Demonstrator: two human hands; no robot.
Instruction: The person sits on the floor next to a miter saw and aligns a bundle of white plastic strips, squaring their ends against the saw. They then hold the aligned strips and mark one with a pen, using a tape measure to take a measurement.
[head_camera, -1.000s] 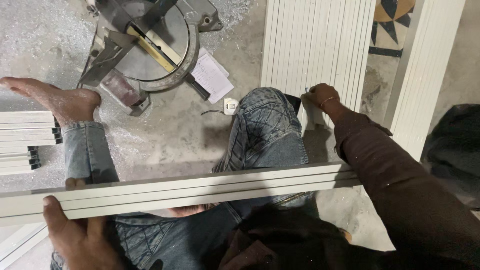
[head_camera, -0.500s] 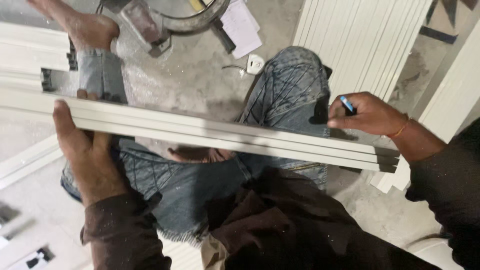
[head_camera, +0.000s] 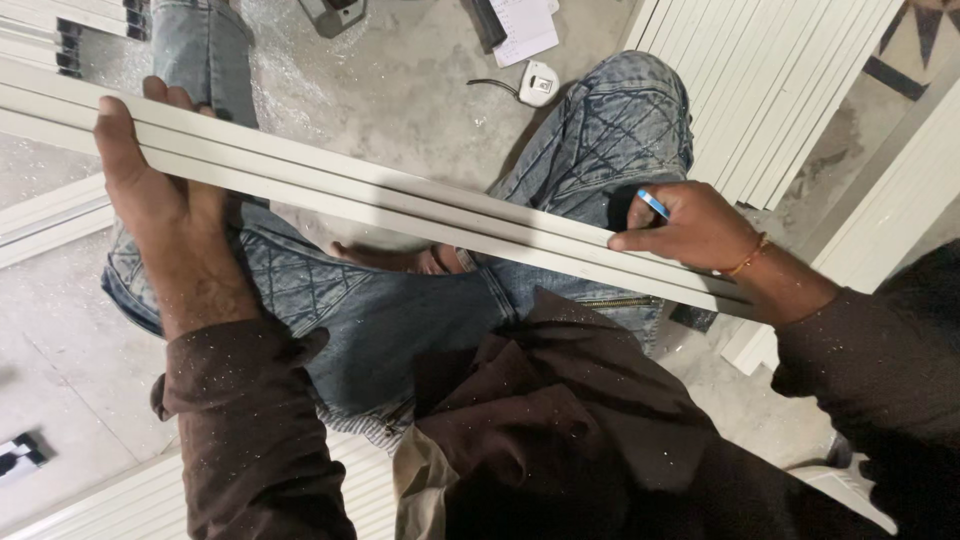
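the long white ribbed profile strip (head_camera: 400, 205) lies across the person's lap, its long axis running from the upper left of the view down to the lower right, over both denim-clad knees (head_camera: 610, 130). its left end runs out of the picture; its right end passes under the right wrist, toward the stacked white panels (head_camera: 770, 90).

the left hand (head_camera: 165, 215) is on the strip's left part, well apart from the right one. its fingers (head_camera: 120, 140) curl over the far edge and the palm lies flat on the near side, so it is closed loosely around the strip, pinning it to the thigh rather than lifting it.

the right hand (head_camera: 695, 230) sits on the strip toward its right end. its fingers are pinched shut on a blue pen (head_camera: 652, 204), and the forefinger tip touches the strip's top face, pointing left along it. whether the pen's tip meets the surface is hidden by the fingers. the stretch of strip between the two hands is bare and faces the camera.

beyond the knee, on the dusty concrete floor (head_camera: 400, 90), lie a small white tape measure (head_camera: 540, 82) and a folded paper (head_camera: 525, 25). more white profile lengths (head_camera: 50, 215) lie to the left, and a bare foot (head_camera: 400, 258) shows under the strip.
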